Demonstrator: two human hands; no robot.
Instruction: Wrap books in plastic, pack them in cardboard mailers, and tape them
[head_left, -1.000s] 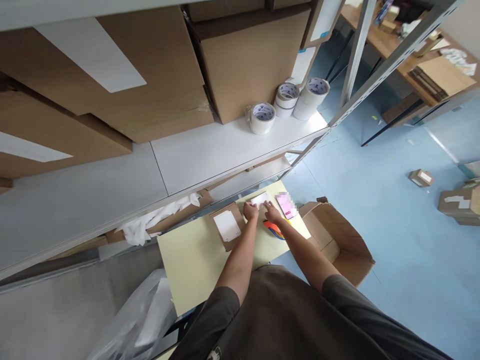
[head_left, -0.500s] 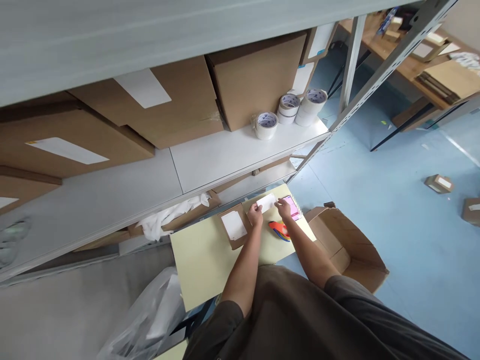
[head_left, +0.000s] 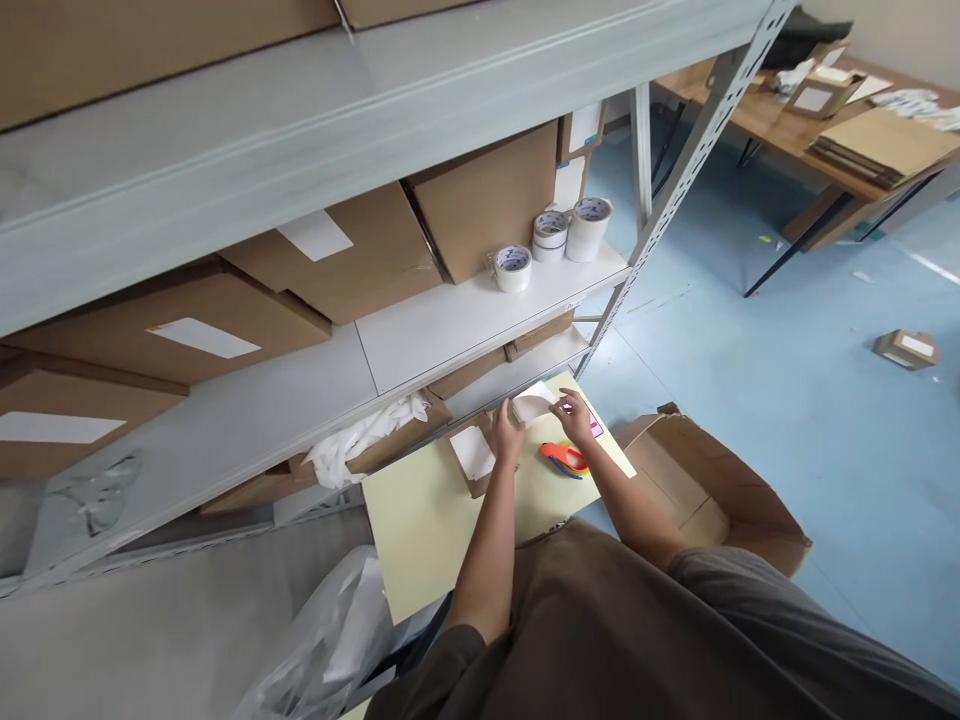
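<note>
I'm holding the white paper [head_left: 533,402] over the yellow table [head_left: 420,520], my left hand [head_left: 508,432] gripping one edge, my right hand [head_left: 574,416] pinching the other (a light, even hold should prevent creasing).

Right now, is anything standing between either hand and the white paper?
Nothing visible does: the left hand holds the white paper at one side, and the right hand has its fingers at the other. The orange object lies on the yellow table, nearer the body, not between them.
</note>
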